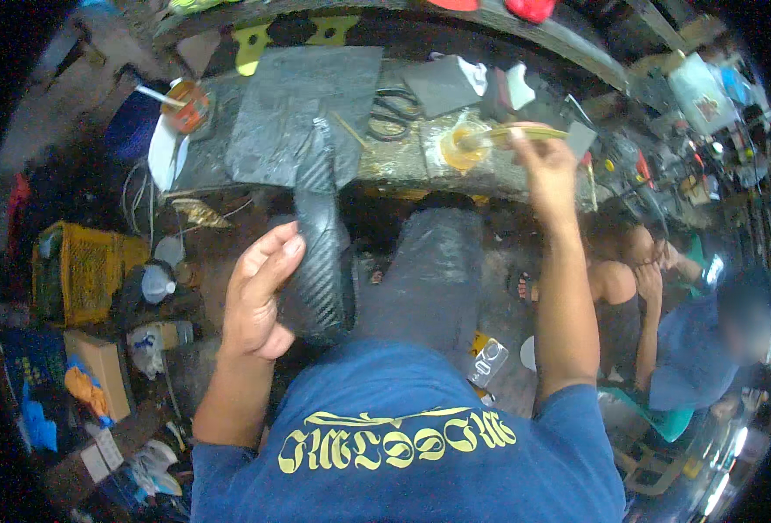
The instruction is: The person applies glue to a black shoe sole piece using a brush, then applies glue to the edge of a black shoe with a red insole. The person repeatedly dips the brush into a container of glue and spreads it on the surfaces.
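Observation:
My left hand (263, 283) is closed on the edge of a long, curved black piece with a woven carbon-fibre pattern (320, 261). The piece stands roughly upright, its narrow top in front of a flat dark sheet (259, 113) on the bench. My right hand (546, 166) grips a brush (546, 133) by its yellowish handle. The brush's other end reaches left into a small clear cup of amber liquid (464, 148); its tip is blurred. Black-handled scissors (394, 113) lie between the sheet and the cup.
A tin with a white stick (186, 106) stands at the bench's left end. Grey sheet pieces (442, 85) lie at the back. A yellow crate (89, 270) is on the floor at left. Another person (699, 349) sits close on my right.

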A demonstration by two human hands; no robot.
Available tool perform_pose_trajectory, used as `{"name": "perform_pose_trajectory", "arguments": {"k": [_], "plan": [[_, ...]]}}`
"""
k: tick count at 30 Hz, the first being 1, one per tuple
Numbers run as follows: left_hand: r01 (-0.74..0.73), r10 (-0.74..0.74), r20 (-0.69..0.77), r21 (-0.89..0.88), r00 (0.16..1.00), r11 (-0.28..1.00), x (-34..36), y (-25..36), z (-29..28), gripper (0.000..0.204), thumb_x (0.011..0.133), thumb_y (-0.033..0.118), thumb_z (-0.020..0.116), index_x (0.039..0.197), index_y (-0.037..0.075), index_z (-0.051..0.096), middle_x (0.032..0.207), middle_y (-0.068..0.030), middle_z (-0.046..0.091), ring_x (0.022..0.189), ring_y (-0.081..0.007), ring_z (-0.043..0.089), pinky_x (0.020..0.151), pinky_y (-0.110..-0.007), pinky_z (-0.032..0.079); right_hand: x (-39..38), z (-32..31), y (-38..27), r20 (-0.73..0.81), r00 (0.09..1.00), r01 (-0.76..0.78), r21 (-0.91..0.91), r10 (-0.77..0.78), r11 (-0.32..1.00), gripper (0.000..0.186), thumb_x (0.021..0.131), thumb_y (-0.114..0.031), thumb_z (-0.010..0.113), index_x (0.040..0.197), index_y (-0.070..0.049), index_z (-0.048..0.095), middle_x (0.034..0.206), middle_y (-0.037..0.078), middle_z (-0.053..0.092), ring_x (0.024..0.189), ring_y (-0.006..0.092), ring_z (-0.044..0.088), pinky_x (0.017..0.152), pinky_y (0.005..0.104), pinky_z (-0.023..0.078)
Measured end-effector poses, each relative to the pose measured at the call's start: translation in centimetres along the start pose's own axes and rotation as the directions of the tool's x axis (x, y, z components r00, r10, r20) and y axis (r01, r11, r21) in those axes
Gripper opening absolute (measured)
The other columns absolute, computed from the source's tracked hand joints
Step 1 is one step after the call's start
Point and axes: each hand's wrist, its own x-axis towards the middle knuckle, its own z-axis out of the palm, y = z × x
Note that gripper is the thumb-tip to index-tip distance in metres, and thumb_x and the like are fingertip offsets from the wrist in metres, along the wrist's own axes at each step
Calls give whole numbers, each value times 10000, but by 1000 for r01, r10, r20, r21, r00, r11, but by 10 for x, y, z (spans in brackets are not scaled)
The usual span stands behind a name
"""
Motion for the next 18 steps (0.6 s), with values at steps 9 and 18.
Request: {"name": "perform_pose_trajectory", "arguments": {"k": [9,18], "plan": [[44,-43,17,-69,999,997,4,2,-3,237,964,130,583,1133,-27,635,1014,-91,708,863,-137,687,784,-275,562,-29,2,-13,96,991,-99,63,93,993,275,933,-270,673,1067,-30,664,907,61,680,821,150,609,769,286,470],[41,-40,45,-36,998,998,3,-1,7,255,966,127,577,1155,-36,630,1032,-104,710,860,-149,698,788,-291,570,-82,8,-116,204,860,337,465,-469,819,132,782,-60,756,898,-7,722,899,108,732,807,213,680,774,333,515]]}}
